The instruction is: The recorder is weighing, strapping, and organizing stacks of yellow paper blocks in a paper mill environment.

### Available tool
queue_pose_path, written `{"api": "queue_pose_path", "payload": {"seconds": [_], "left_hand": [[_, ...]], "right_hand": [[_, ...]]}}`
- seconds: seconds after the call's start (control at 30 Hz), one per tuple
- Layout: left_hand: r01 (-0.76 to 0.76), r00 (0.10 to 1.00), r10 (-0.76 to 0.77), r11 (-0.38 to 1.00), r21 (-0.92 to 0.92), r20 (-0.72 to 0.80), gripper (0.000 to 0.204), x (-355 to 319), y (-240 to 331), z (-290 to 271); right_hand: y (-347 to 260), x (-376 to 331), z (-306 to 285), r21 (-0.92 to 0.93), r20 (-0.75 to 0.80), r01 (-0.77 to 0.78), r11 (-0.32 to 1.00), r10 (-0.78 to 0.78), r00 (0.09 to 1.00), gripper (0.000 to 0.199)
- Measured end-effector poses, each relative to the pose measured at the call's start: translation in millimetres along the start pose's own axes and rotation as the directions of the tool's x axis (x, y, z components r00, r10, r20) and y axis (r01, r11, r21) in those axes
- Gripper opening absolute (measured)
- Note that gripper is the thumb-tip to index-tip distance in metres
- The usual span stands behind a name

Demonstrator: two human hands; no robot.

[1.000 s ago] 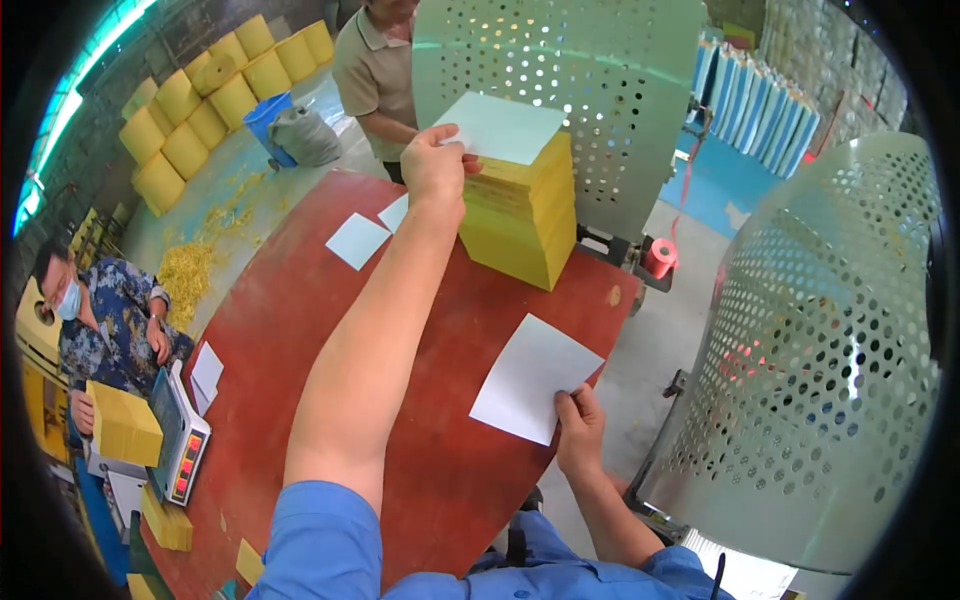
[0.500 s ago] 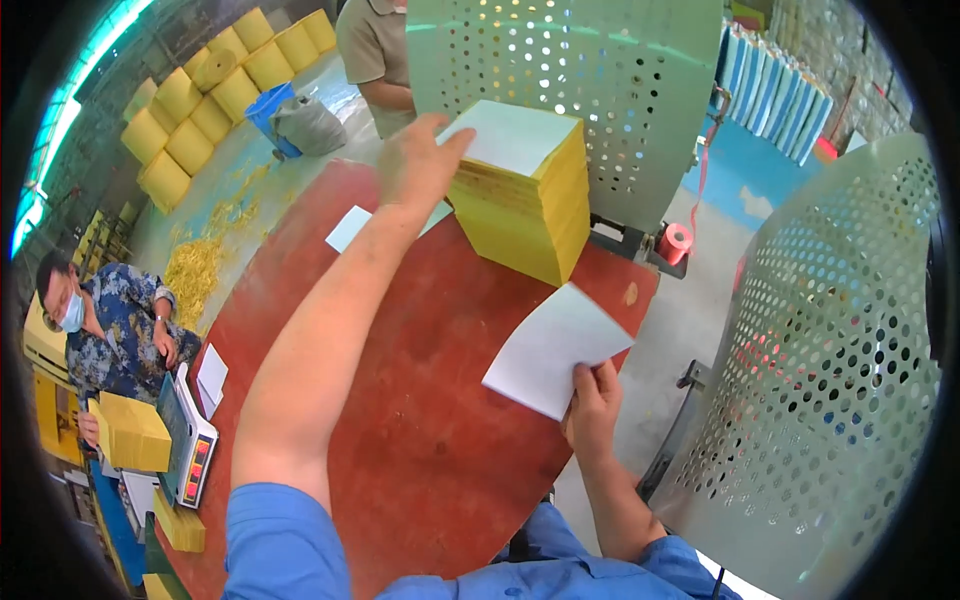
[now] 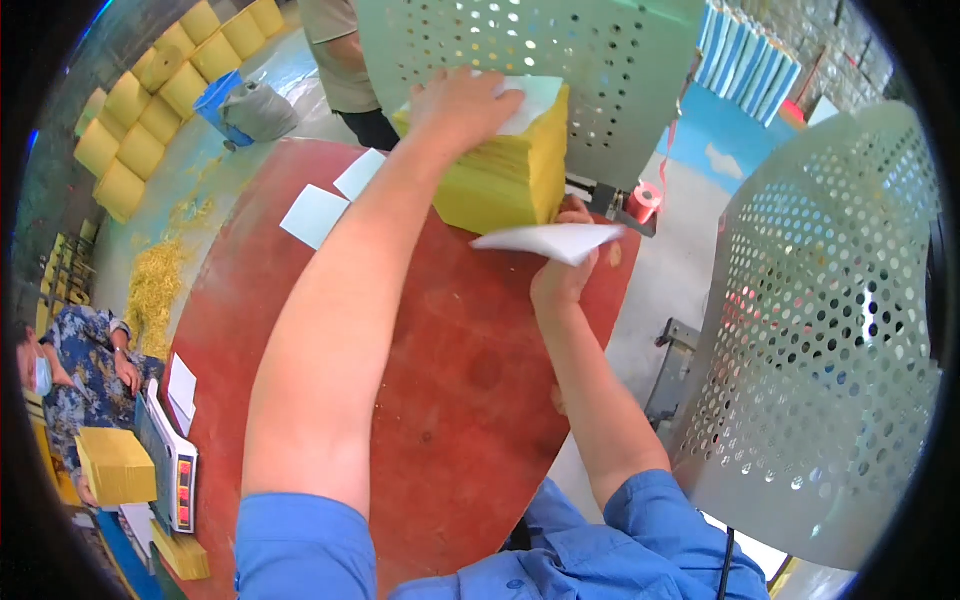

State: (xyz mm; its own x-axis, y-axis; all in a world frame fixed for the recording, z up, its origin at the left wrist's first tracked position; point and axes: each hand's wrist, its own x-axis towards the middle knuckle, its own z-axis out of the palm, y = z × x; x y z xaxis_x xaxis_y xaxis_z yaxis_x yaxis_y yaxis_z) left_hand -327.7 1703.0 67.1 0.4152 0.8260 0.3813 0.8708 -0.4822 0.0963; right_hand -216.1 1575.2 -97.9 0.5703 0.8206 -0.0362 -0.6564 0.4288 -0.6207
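A tall stack of yellow paper [image 3: 505, 185] stands at the far end of the red table [image 3: 450, 400], topped by a white sheet [image 3: 535, 100]. My left hand [image 3: 462, 110] lies across that top, fingers spread over the sheet. My right hand [image 3: 562, 280] grips a second white sheet [image 3: 550, 240], held almost edge-on and slightly blurred in front of the stack's lower right corner. Part of the right fingers reaches up behind this sheet beside the stack. Two loose white pieces [image 3: 314, 215] rest on the table left of my left forearm.
Perforated metal guards [image 3: 820, 330] stand behind the stack and at the right. A red twine spool [image 3: 644, 200] sits by the table's far right corner. At left, a co-worker holds a yellow paper stack [image 3: 118, 465] at a scale [image 3: 172, 455]. Another person stands behind the table.
My left hand has moved from the stack's left edge onto its top. The right hand has carried its sheet up to the stack and tilted it. The view has shifted slightly.
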Motion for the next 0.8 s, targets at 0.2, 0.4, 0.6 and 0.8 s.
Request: {"api": "queue_pose_path", "payload": {"seconds": [0.2,0.4,0.6,0.8], "left_hand": [[0.114,0.991,-0.123,0.983,-0.146,-0.054,0.046,-11.1,20.2,-7.6],[0.162,0.987,-0.162,0.982,-0.094,0.008,0.046,-38.1,30.3,-31.4],[0.108,0.994,-0.104,0.980,-0.164,0.028,0.044,-100.6,34.6,-61.7],[-0.002,0.990,-0.012,0.995,-0.100,-0.139,0.044,-268.5,52.8,-108.9]], "right_hand": [[0.5,83.7,-16.9,-0.288,0.032,0.168,0.943,-0.166,0.986,0.024],[6.3,80.8,-28.6,-0.287,0.096,0.100,0.953,-0.075,0.993,0.035],[-24.5,-14.0,-23.8,-0.361,0.103,0.059,0.931,-0.023,0.994,0.025],[-83.1,-179.7,-51.0,-0.437,0.078,-0.160,0.885,0.215,0.974,0.020]]}}
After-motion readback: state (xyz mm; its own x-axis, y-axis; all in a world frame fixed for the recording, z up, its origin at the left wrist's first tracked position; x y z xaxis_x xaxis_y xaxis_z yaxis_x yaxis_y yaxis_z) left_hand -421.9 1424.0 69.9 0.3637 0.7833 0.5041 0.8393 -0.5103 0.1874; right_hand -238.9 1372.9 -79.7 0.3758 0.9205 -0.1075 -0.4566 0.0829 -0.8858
